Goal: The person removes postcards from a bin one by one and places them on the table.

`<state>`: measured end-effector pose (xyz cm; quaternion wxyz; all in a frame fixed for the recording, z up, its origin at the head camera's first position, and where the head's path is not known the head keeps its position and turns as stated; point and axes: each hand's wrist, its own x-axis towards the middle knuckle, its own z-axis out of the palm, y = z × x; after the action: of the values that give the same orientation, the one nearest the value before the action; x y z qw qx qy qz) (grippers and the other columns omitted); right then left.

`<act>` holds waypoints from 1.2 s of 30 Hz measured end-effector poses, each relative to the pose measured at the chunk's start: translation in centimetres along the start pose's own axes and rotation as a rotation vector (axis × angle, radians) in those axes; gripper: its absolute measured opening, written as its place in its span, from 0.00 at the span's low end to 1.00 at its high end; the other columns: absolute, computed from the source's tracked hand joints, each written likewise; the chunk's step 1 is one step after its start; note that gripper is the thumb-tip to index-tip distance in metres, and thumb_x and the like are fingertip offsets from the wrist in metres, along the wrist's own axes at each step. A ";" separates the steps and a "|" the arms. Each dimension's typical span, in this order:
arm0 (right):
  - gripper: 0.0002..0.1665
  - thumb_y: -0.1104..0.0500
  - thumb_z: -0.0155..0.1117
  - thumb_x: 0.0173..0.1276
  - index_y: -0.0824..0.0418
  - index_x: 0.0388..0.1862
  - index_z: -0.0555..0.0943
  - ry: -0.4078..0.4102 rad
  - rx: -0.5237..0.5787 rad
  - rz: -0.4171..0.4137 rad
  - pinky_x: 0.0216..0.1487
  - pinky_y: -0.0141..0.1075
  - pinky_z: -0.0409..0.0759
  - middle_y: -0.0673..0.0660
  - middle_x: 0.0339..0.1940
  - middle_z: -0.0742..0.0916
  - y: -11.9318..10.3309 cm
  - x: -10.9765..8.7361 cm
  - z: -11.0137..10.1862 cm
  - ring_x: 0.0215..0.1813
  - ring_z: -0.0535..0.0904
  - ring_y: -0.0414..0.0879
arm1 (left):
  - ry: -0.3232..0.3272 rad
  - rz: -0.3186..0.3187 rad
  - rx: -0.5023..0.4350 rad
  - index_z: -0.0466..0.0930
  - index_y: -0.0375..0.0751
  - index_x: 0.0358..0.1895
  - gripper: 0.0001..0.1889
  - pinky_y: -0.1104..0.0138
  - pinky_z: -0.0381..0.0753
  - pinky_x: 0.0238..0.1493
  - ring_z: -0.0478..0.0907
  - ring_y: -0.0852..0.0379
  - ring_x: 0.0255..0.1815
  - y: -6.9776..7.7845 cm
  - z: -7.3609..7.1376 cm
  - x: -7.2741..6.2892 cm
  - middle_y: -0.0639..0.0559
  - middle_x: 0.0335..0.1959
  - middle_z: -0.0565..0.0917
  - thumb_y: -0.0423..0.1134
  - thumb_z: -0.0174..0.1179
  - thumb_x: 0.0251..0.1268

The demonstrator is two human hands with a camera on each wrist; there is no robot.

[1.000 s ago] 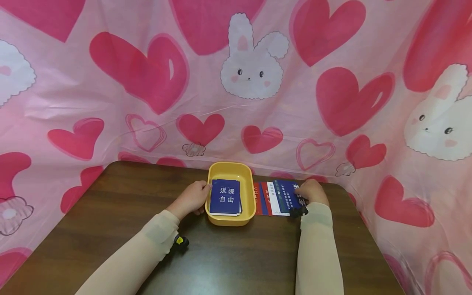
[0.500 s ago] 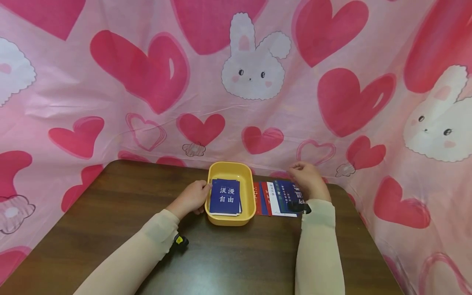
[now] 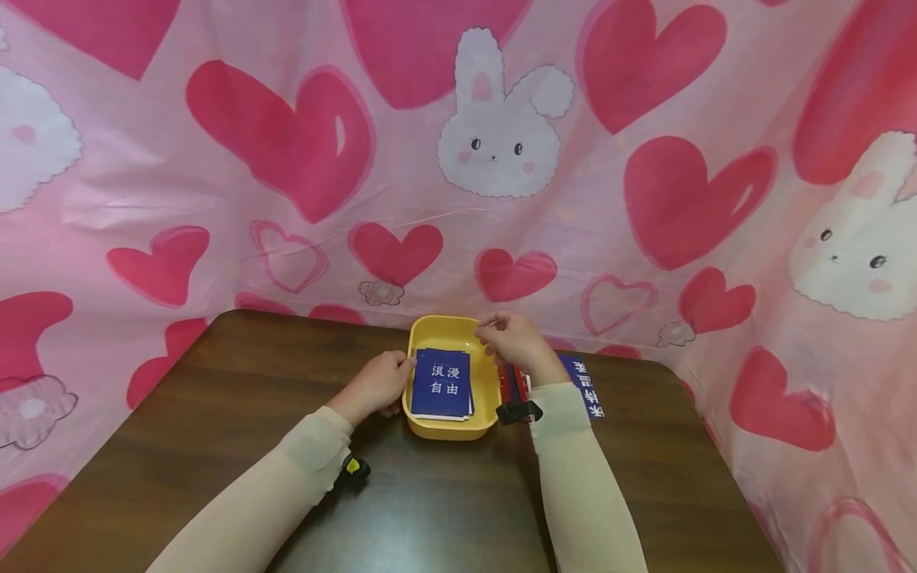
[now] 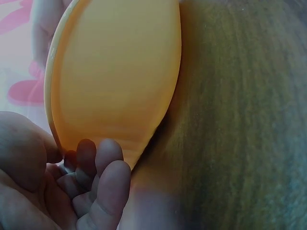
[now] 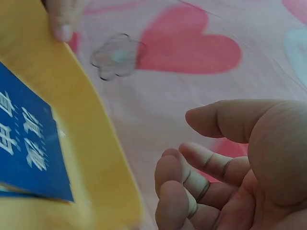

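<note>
My left hand [image 3: 375,383] grips the left rim of a yellow plastic bin [image 3: 451,434], thumb over the edge; its fingers [image 4: 109,184] bend against the outer wall in the left wrist view. In the bin lies a stack of cards, the top one a blue card [image 3: 442,383] with white characters. My right hand [image 3: 519,344] hovers over the bin's right rim. Its fingers are loosely bent, thumb apart, with nothing between them in the right wrist view. Partly hidden under the right forearm, a row of overlapping cards shows a red card [image 3: 505,385] and a blue card [image 3: 586,383].
The bin stands near the back edge of a dark brown wooden table [image 3: 401,509]. Behind it hangs a pink sheet [image 3: 415,191] printed with hearts and rabbits. Brown table surface extends in front and to both sides.
My right hand has lifted off the row of cards at the right and swung left to the bin's right rim. The left hand keeps its grip on the bin.
</note>
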<state>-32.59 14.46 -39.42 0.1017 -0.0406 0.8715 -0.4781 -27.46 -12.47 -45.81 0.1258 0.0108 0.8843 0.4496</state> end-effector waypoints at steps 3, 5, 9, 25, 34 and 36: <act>0.20 0.50 0.73 0.81 0.60 0.63 0.86 -0.037 -0.053 -0.006 0.42 0.43 0.95 0.63 0.51 0.91 -0.3 0.3 1.4 0.48 0.92 0.57 | 0.003 0.005 0.000 0.84 0.35 0.57 0.21 0.61 0.88 0.22 0.83 0.48 0.21 0.0 0.1 0.1 0.42 0.29 0.84 0.49 0.48 0.96; 0.21 0.49 0.74 0.81 0.59 0.64 0.87 -0.065 -0.106 -0.004 0.43 0.43 0.95 0.63 0.51 0.92 -0.6 0.5 2.3 0.49 0.94 0.59 | 0.003 0.005 0.003 0.84 0.35 0.56 0.21 0.61 0.88 0.21 0.83 0.49 0.21 -0.1 0.1 0.2 0.43 0.28 0.83 0.49 0.48 0.96; 0.28 0.47 0.75 0.79 0.61 0.70 0.85 -0.121 -0.237 0.014 0.46 0.44 0.96 0.62 0.50 0.93 -1.1 0.8 3.8 0.45 0.94 0.57 | -0.003 0.015 0.000 0.83 0.35 0.55 0.21 0.61 0.87 0.21 0.83 0.49 0.21 0.0 0.2 0.1 0.43 0.27 0.83 0.49 0.47 0.97; 0.35 0.47 0.90 0.65 0.66 0.60 0.84 -0.159 -0.613 0.076 0.43 0.51 0.97 0.61 0.42 0.93 -1.8 1.9 7.4 0.39 0.93 0.55 | 0.019 0.019 0.014 0.83 0.35 0.52 0.20 0.59 0.87 0.20 0.82 0.49 0.18 -0.5 0.5 -0.1 0.43 0.23 0.82 0.48 0.48 0.96; 0.41 0.44 0.91 0.64 0.63 0.66 0.82 -0.124 -0.687 0.121 0.55 0.54 0.96 0.60 0.50 0.94 -1.8 1.6 7.8 0.48 0.93 0.55 | 0.027 0.032 0.012 0.83 0.35 0.51 0.20 0.59 0.87 0.20 0.82 0.49 0.18 -0.7 0.8 -0.1 0.43 0.22 0.82 0.48 0.48 0.96; 0.40 0.46 0.90 0.64 0.63 0.66 0.81 -0.127 -0.676 0.119 0.55 0.54 0.96 0.61 0.51 0.93 -1.6 1.7 7.6 0.49 0.93 0.56 | 0.030 0.034 0.010 0.83 0.35 0.51 0.20 0.59 0.87 0.20 0.82 0.49 0.18 -0.7 0.8 -0.1 0.43 0.23 0.82 0.48 0.48 0.96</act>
<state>-32.64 7.01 -42.27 0.1642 -0.0510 0.9733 -0.1520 -27.12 -12.26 -46.80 0.1049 0.0199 0.8880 0.4474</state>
